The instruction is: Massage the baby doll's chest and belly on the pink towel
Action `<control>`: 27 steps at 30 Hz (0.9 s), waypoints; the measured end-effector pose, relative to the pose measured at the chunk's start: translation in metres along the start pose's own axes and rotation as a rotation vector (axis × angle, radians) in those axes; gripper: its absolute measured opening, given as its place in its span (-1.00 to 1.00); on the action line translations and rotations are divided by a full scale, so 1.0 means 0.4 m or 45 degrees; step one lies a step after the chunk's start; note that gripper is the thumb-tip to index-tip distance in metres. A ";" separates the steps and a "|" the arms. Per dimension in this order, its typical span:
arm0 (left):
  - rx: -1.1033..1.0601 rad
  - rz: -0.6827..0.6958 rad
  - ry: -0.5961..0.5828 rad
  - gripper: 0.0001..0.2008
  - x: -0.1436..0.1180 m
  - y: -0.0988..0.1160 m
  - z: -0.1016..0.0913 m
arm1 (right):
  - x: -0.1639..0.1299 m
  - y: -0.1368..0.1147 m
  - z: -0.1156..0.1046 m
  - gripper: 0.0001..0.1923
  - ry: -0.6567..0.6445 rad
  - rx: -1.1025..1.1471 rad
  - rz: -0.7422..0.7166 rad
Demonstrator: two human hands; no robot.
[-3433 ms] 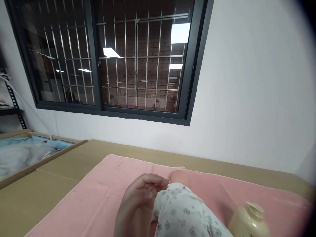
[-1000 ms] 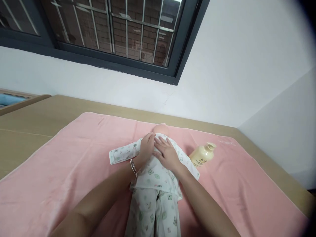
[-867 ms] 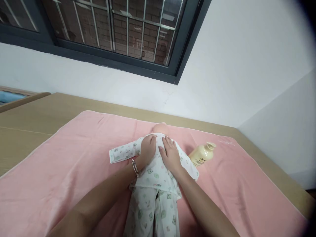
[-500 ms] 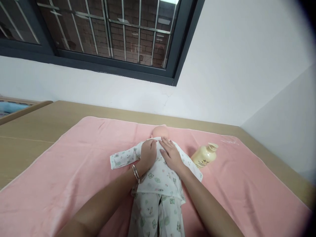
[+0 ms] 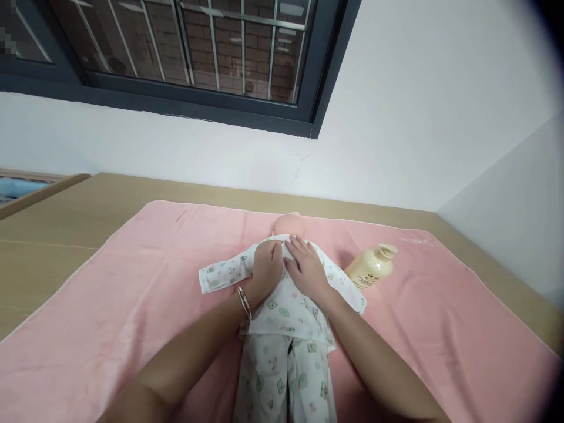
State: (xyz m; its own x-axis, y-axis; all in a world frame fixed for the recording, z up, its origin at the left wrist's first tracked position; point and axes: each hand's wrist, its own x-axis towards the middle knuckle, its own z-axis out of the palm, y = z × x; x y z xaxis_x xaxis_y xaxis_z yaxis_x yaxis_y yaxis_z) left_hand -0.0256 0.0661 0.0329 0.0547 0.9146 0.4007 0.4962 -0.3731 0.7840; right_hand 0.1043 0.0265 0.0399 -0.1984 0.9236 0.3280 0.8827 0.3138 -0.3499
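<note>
A baby doll [image 5: 287,224] lies on its back on a pink towel [image 5: 132,294], dressed in a white printed top and trousers [image 5: 286,329]. My left hand [image 5: 264,271], with a metal bangle at the wrist, rests on the doll's chest at the top's left front. Flat on the chest beside it lies my right hand [image 5: 307,271], fingers spread toward the collar. Both hands touch the fabric near the neckline. The doll's left sleeve [image 5: 222,274] sticks out sideways.
A cream lotion bottle [image 5: 371,268] lies on the towel right of the doll. The towel covers a tan table [image 5: 66,211] against a white wall under a barred window [image 5: 198,47]. A box with blue material [image 5: 17,187] sits far left.
Since 3.4 s ago the view has tilted down and both arms have come onto the doll's chest. Over the last second the hands have only shifted slightly near the collar.
</note>
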 end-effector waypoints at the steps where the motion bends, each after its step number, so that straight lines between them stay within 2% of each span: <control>1: -0.004 0.018 0.003 -0.71 -0.001 0.001 0.000 | 0.001 0.007 0.003 -0.49 0.040 -0.007 0.093; 3: -0.016 0.042 0.015 -0.72 -0.003 0.002 0.000 | -0.012 0.000 0.011 -0.46 0.113 -0.045 0.206; 4: -0.019 0.048 0.024 -0.73 -0.004 0.001 0.001 | -0.024 -0.012 0.015 -0.46 0.136 -0.069 0.203; 8: 0.017 0.062 0.035 -0.76 -0.005 -0.009 0.004 | -0.061 -0.054 0.014 -0.46 0.105 -0.065 -0.083; 11: 0.072 0.114 0.009 -0.75 -0.007 -0.018 0.005 | -0.047 -0.031 0.003 -0.51 0.022 0.036 -0.231; 13: 0.125 0.170 0.006 -0.74 -0.013 -0.021 0.005 | -0.027 0.006 -0.002 -0.54 0.036 0.081 -0.125; 15: 0.203 0.248 0.015 -0.71 -0.024 -0.018 0.003 | -0.010 0.042 -0.003 -0.50 0.081 0.084 0.073; 18: 0.336 0.371 0.017 -0.71 -0.042 -0.009 -0.003 | -0.001 0.065 0.000 -0.43 0.094 0.021 0.245; 22: 0.445 0.433 0.006 -0.72 -0.041 -0.011 -0.004 | -0.020 0.026 0.003 -0.46 0.065 -0.133 0.263; 27: 0.519 0.382 -0.024 -0.73 -0.004 -0.043 0.002 | -0.066 -0.053 0.005 -0.49 0.052 -0.277 0.193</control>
State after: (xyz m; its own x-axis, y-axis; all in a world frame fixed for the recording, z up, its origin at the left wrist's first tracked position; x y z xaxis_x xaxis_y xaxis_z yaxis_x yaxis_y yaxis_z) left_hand -0.0335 0.0712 0.0183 0.2604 0.7803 0.5686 0.7539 -0.5322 0.3851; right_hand 0.0900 -0.0041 0.0370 -0.0436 0.9454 0.3230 0.9727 0.1140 -0.2023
